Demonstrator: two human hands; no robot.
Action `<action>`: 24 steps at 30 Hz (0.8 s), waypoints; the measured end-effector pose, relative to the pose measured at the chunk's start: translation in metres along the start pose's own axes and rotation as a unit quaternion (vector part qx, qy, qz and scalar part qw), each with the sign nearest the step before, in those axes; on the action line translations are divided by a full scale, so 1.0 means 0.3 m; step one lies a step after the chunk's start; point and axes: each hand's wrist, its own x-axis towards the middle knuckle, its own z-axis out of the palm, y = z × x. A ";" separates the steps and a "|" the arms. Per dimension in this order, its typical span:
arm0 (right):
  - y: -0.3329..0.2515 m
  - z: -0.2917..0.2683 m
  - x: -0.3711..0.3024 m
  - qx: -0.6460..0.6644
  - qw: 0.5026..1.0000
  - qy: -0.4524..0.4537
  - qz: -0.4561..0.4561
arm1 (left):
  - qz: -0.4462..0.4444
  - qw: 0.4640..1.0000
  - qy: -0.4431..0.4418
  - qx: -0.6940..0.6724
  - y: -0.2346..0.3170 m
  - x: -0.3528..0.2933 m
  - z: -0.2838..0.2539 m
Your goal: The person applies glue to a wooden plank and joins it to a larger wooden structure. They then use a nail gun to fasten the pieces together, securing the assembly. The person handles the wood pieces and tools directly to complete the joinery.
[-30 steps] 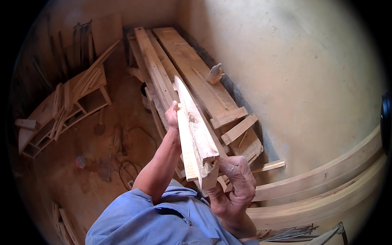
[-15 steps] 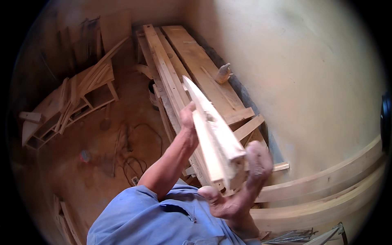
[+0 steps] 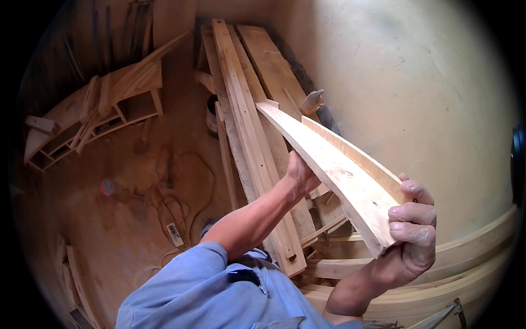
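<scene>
I hold a long pale wooden board (image 3: 334,164) up in front of me, with a narrow raised strip along its right edge. Its far end points up and away to the left, over the workbench. My left hand (image 3: 301,172) grips the board's left edge near the middle; most of its fingers are hidden underneath. At the near end, my right hand (image 3: 416,230) wraps its fingers over the right edge and end. Below the board, a long squared timber (image 3: 241,104) with small holes lies along the workbench (image 3: 274,60).
A dusty bottle (image 3: 313,102) stands on the bench by the wall. Long beams (image 3: 460,241) lie at the lower right. On the left is a wooden cabinet frame (image 3: 139,107) with loose slats on top. A power strip (image 3: 175,234) and cords lie on the floor.
The board has swung to the right and turned, showing its broad face and raised strip. My right hand, open beside the near end before, has closed on it.
</scene>
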 end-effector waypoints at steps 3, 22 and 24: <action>0.016 -0.019 0.021 -0.020 1.000 -0.003 0.009 | 0.048 0.985 -0.007 0.165 -0.025 0.023 -0.082; -0.037 0.022 -0.209 -0.093 0.996 0.015 -0.003 | 0.433 0.404 -0.100 0.800 0.176 -0.170 -0.024; -0.032 0.060 -0.205 -0.096 0.993 0.060 -0.027 | 0.433 0.411 -0.101 0.796 0.184 -0.170 -0.018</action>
